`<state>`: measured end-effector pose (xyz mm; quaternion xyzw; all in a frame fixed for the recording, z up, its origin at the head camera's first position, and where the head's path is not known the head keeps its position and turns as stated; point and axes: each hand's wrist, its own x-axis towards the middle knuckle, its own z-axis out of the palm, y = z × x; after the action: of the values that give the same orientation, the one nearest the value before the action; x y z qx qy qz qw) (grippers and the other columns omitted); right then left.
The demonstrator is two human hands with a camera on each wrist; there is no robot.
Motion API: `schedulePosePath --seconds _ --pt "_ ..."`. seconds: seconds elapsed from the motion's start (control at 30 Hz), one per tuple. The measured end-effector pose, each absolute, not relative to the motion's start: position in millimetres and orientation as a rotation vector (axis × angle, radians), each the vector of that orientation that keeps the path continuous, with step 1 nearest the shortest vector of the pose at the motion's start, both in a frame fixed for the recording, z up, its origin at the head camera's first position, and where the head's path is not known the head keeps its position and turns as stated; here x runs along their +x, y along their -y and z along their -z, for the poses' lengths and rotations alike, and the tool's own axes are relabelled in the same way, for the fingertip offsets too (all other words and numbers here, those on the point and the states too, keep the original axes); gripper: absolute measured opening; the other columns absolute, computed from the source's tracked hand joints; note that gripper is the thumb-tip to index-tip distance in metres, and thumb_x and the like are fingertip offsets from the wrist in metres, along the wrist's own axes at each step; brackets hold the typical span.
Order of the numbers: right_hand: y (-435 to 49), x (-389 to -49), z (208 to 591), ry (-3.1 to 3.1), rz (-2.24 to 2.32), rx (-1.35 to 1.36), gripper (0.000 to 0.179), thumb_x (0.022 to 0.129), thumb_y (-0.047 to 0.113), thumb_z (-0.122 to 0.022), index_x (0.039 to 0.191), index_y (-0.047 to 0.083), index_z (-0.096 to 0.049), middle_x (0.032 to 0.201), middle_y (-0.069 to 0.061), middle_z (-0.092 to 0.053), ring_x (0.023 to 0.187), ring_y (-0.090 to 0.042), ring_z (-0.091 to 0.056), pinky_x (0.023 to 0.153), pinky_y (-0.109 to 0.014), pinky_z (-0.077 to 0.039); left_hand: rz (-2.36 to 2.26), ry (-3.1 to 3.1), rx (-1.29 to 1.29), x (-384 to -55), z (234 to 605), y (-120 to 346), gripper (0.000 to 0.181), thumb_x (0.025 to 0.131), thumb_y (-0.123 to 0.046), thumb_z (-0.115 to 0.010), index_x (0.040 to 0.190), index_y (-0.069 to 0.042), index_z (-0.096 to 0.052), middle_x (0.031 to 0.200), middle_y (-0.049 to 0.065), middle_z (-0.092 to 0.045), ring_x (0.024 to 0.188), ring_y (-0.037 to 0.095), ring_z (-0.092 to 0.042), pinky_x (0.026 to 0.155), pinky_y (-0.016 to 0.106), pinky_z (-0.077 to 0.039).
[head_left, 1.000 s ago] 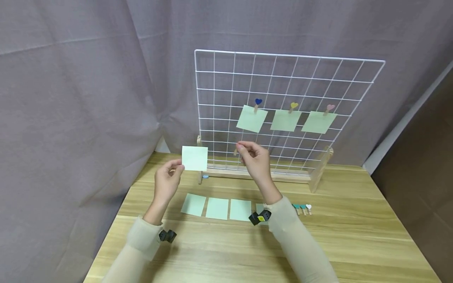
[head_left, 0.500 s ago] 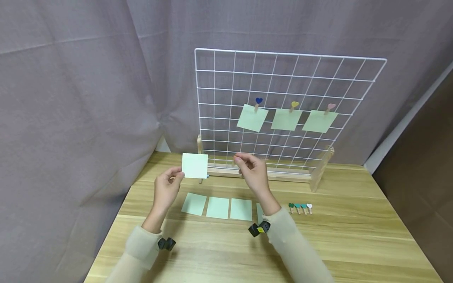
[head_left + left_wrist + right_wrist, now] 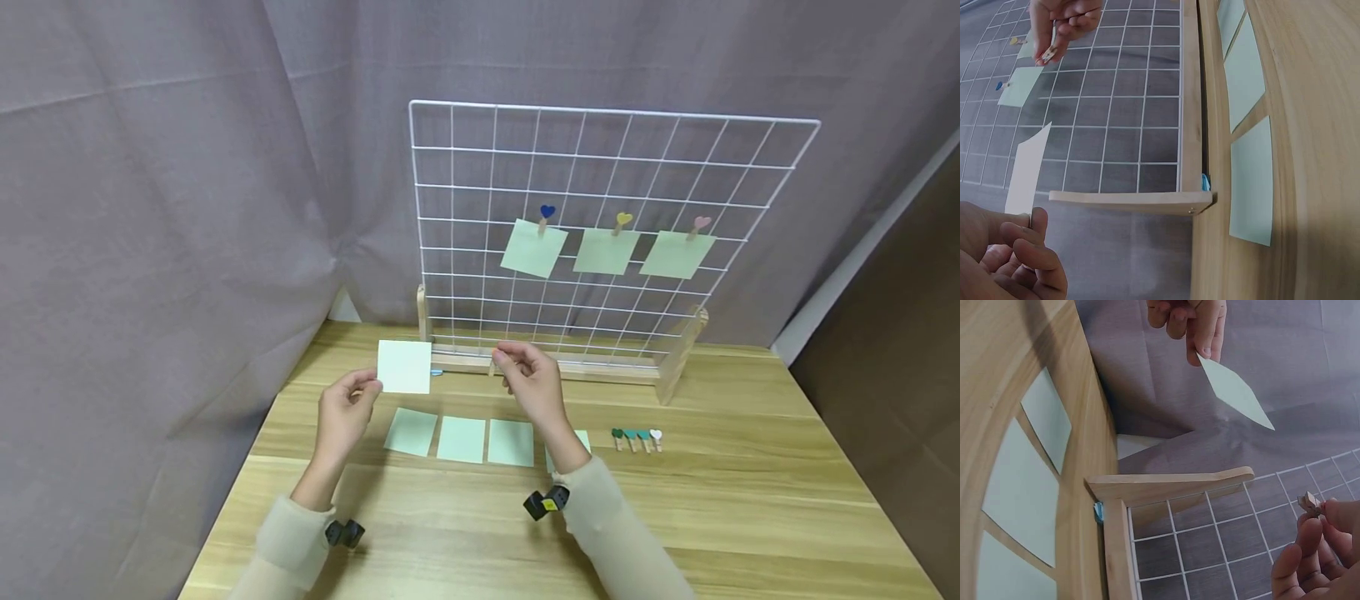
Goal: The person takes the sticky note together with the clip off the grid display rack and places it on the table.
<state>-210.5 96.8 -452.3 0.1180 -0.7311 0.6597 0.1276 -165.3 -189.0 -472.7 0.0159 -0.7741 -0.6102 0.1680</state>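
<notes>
My left hand (image 3: 345, 418) pinches a pale green square paper note (image 3: 404, 367) by its lower right-hand-thumb-side edge, holding it upright in front of the rack's left foot. To its right, my right hand (image 3: 531, 379) pinches a small wooden clothespin (image 3: 1311, 504) between thumb and fingertips; the fingers cover much of it. A gap separates the clothespin from the note. Behind them stands a white wire grid (image 3: 480, 196) in a wooden base. Three notes hang on it, under a blue heart clothespin (image 3: 547, 213), a yellow one (image 3: 623, 220) and a pink one (image 3: 701, 223).
Several green notes lie in a row on the wooden table (image 3: 450, 533), including one (image 3: 461, 440) in front of the grid; my right wrist partly covers the rightmost. Several heart clothespins (image 3: 637, 439) lie to the right. A small blue thing (image 3: 437, 372) sits by the rack's left foot.
Both hands have come down, away from the hanging notes, with the note and clothespin still held. The left hand has also shifted slightly left. More of the rightmost table note shows.
</notes>
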Motion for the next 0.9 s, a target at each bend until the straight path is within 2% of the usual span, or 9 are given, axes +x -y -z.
schedulePosePath --seconds 0.2,0.33,0.4,0.53,0.63,0.77,0.9 --pt "-97 -206 462 2.142 -1.938 0.306 0.019 0.100 0.010 -0.073 0.112 -0.006 -0.074 0.086 -0.010 -0.071 0.062 -0.017 -0.059 0.055 -0.020 -0.049 1.699 2.270 0.078 -160 476 199 0.021 0.100 -0.001 -0.068 0.118 0.007 -0.073 0.098 0.021 -0.072 0.060 0.006 -0.057 0.053 0.018 -0.046" --pt "-97 -203 469 2.176 -1.930 0.298 0.017 0.101 0.011 -0.073 0.109 -0.004 -0.076 0.086 -0.009 -0.072 0.063 -0.021 -0.060 0.055 -0.022 -0.050 1.673 2.320 0.096 -156 476 207 0.021 0.101 -0.002 -0.067 0.119 0.008 -0.073 0.099 0.021 -0.072 0.062 0.006 -0.057 0.052 0.019 -0.045" --pt "-96 -201 472 2.194 -1.926 0.295 0.015 0.100 0.010 -0.073 0.108 -0.003 -0.076 0.087 -0.012 -0.072 0.064 -0.026 -0.061 0.055 -0.024 -0.051 1.669 2.339 0.099 -153 476 210 0.022 0.101 -0.002 -0.067 0.120 0.008 -0.073 0.102 0.022 -0.073 0.068 0.008 -0.061 0.055 0.019 -0.048" --pt "-93 -198 478 2.227 -1.939 0.255 0.012 0.099 0.008 -0.074 0.105 -0.002 -0.077 0.087 -0.012 -0.073 0.066 -0.028 -0.063 0.055 -0.023 -0.051 1.661 2.372 0.100 -149 478 213 0.023 0.102 -0.003 -0.066 0.121 0.009 -0.072 0.108 0.023 -0.075 0.089 0.015 -0.068 0.070 0.018 -0.053" --pt "-91 -196 482 2.248 -1.952 0.222 0.012 0.098 0.007 -0.074 0.105 -0.003 -0.077 0.087 -0.011 -0.072 0.065 -0.019 -0.062 0.056 -0.022 -0.051 1.667 2.385 0.103 -146 480 214 0.023 0.102 -0.003 -0.067 0.121 0.008 -0.073 0.108 0.022 -0.075 0.098 0.021 -0.068 0.077 0.017 -0.053" --pt "-90 -192 486 2.266 -1.966 0.216 0.013 0.099 0.008 -0.074 0.106 -0.004 -0.076 0.089 -0.014 -0.073 0.064 -0.018 -0.062 0.056 -0.020 -0.050 1.683 2.388 0.117 -140 484 213 0.022 0.101 -0.002 -0.068 0.120 0.008 -0.073 0.103 0.020 -0.074 0.093 0.018 -0.067 0.074 0.018 -0.053" --pt "-89 -189 493 2.289 -1.959 0.215 0.013 0.099 0.009 -0.074 0.105 -0.002 -0.077 0.090 -0.013 -0.074 0.066 -0.031 -0.064 0.055 -0.021 -0.050 1.684 2.402 0.120 -135 489 212 0.022 0.100 -0.001 -0.069 0.119 0.009 -0.073 0.100 0.019 -0.074 0.089 0.013 -0.066 0.073 0.018 -0.052"
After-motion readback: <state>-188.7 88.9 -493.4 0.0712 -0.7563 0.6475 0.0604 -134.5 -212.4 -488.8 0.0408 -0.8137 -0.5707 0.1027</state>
